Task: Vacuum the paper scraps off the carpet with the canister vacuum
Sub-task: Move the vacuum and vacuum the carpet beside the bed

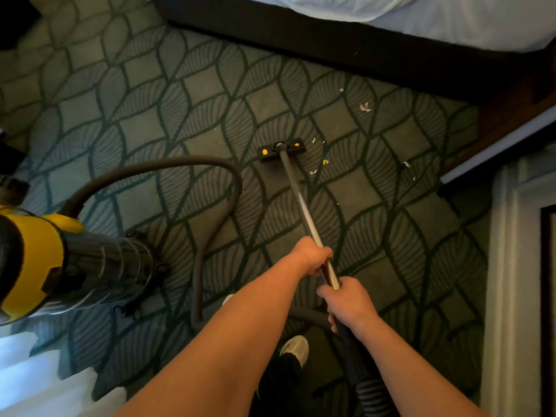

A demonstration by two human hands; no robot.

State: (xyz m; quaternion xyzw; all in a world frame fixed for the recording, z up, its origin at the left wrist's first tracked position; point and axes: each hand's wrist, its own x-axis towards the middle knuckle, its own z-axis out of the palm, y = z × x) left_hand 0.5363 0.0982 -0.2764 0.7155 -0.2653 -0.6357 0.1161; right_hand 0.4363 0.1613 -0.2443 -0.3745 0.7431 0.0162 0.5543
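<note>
A yellow and steel canister vacuum [60,260] stands at the left on the leaf-patterned carpet [180,94]. Its dark hose [216,182] loops across the floor to a metal wand [298,194]. My left hand [313,255] grips the wand, and my right hand [349,302] grips the black handle just below it. The black floor head [281,149] with yellow clips lies flat on the carpet in the middle. Several small paper scraps lie to its right, such as a pink one [365,107], a yellow one [325,161] and a white one [406,164].
A bed with white linen [451,19] and a dark base [361,58] runs along the top. A wooden furniture edge [496,145] and a white door frame [508,281] close in the right side. My shoe [296,349] shows below the hands.
</note>
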